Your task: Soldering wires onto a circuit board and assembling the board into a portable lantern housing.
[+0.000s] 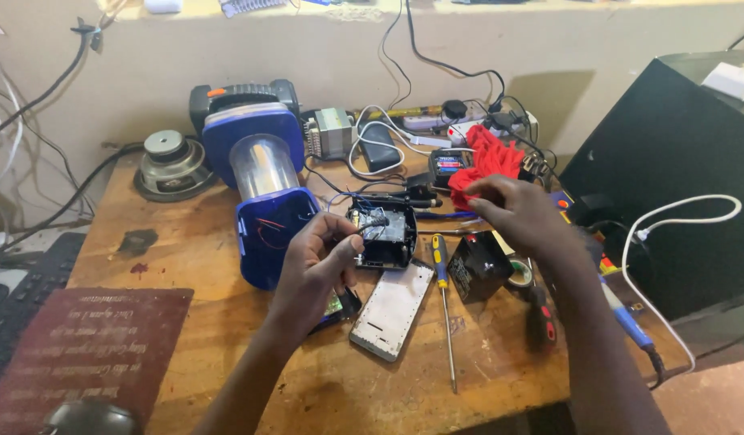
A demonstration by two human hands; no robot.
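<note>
Lantern lies opened; our left hand pinches a wire at its base, right hand pinched above, contents unclear; reassembly remains.

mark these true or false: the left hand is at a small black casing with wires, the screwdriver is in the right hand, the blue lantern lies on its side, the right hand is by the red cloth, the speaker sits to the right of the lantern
1. The left hand is at a small black casing with wires. True: its fingers pinch a wire at the open casing.
2. The screwdriver is in the right hand. False: it lies on the wooden table, apart from both hands.
3. The blue lantern lies on its side. True.
4. The right hand is by the red cloth. True: its fingers are at the cloth's edge; whether they grip it cannot be told.
5. The speaker sits to the right of the lantern. False: it is to the lantern's left.
</note>
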